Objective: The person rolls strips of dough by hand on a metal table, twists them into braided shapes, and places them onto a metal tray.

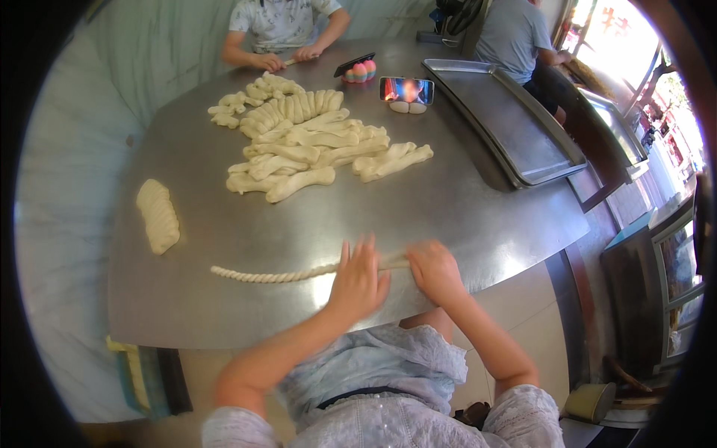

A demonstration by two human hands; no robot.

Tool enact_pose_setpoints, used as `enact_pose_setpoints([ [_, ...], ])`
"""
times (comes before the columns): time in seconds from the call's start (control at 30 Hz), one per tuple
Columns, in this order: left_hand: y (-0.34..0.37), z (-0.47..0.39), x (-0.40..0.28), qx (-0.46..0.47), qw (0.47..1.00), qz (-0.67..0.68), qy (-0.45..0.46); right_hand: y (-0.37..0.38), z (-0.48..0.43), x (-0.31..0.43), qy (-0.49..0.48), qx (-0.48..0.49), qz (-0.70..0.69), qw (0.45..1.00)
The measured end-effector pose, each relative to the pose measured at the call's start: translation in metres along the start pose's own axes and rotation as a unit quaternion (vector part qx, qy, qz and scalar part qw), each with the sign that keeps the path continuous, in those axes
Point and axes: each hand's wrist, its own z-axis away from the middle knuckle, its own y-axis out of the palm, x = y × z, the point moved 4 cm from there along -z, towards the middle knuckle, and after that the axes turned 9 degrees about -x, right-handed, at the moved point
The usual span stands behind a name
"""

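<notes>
A twisted dough rope [280,276] lies across the near part of the metal table, its spiral ridges plain on the left stretch. My left hand [358,274] rests flat over the rope, fingers stretched out and slightly blurred. At the rope's smoother right end, my right hand [436,267] has its fingers curled over the dough; the tip is hidden beneath them. A heap of dough strips [313,143] lies beyond my hands, some stacked in rows. One ridged dough piece [158,215] sits apart on the far left.
Two metal trays, one inside the other [504,117], overhang the steel table [196,313] on the right. A propped phone [407,91] and another on a colourful stand [358,73] stand behind the dough. Across the table, a person's hands [285,57] hold dough; another person [512,39] works beyond.
</notes>
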Motion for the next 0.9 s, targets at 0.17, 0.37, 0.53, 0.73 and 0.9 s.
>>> enact_pose_setpoints([
  [0.17, 0.008, -0.022, 0.013, 0.070, 0.984, -0.068, 0.148, 0.010, -0.002, 0.003, -0.101, -0.140, 0.108, 0.979],
  [0.37, -0.015, 0.048, -0.029, 0.078, 0.990, -0.024, 0.119, -0.006, 0.055, 0.013, -0.098, -0.036, 0.011, 0.994],
  [0.53, 0.016, -0.046, 0.009, -0.014, 0.992, -0.080, 0.092, 0.002, -0.019, -0.003, 0.007, -0.078, 0.053, 0.996],
  [0.73, -0.011, 0.047, -0.034, 0.144, 0.976, -0.006, 0.164, -0.016, 0.050, 0.018, -0.155, -0.094, 0.040, 0.983],
  [0.9, 0.015, -0.005, -0.021, 0.024, 0.999, -0.037, 0.031, -0.011, 0.003, 0.007, 0.054, 0.030, 0.009, 0.998],
])
